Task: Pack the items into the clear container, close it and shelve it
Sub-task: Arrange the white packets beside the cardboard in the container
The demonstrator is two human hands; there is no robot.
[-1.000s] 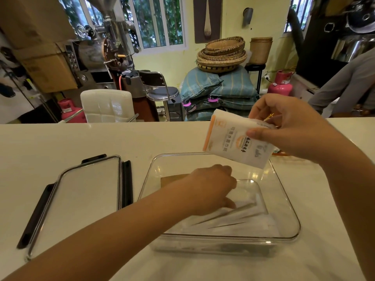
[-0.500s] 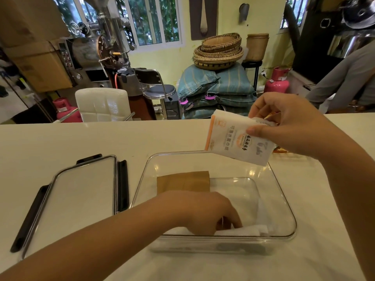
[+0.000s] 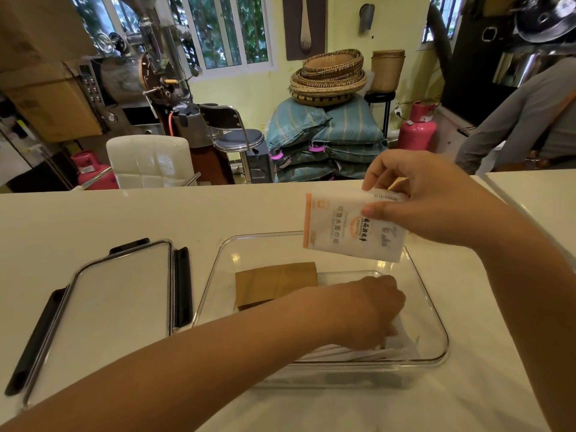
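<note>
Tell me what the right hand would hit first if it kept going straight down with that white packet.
Probably the left hand, which rests in the clear container just below the white packet that the right hand holds. Depth is unclear; the packet may pass behind it and land on the container floor.

A white counter is seen running across the view, its top smooth and glossy. On it, toward the right, a clear container is set with its mouth open upward, and a brown paper packet and some white packets are seen lying flat on its floor rather than on the counter itself. Just to the left of it, apart from its wall, a clear lid with black clasps along its edges is laid flat on the counter.
</note>
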